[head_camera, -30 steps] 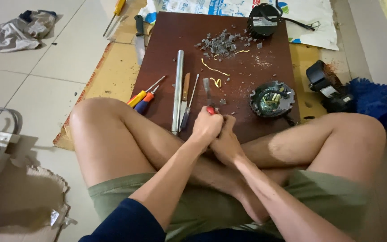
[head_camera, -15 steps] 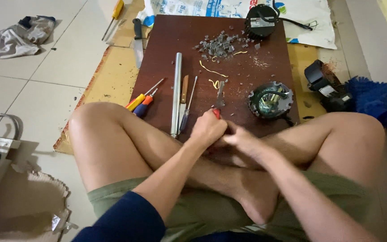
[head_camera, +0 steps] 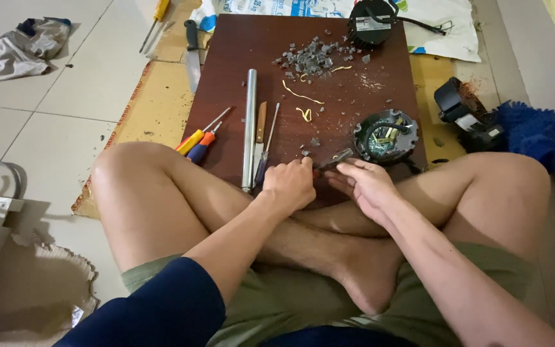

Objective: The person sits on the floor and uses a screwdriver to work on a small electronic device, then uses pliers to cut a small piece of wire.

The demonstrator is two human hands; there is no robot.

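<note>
1. Currently, the person sits cross-legged on the floor with both hands at the near edge of a dark brown board (head_camera: 239,58), which serves as the work surface.
2. Left hand (head_camera: 288,186): closed into a loose fist around the handle of a small tool. The handle is hidden inside the fist.
3. Right hand (head_camera: 369,185): half open, fingers curled and palm turned toward the left hand. Whether it grips anything cannot be told.
4. Small tool tip (head_camera: 334,158): a short grey metal piece that projects from between the two hands. Its long axis runs up and to the right, away from the body.
5. Round black motor part (head_camera: 385,136): lies on the surface just beyond the tool tip, to the right and ahead. The right hand is nearer to it than the left.
6. Left of the left hand lie a metal tube (head_camera: 249,128), a wooden-handled tool (head_camera: 260,127) and two screwdrivers (head_camera: 198,141), all roughly lengthwise to the board.
7. Grey debris (head_camera: 309,58) is heaped at the far end.
</note>
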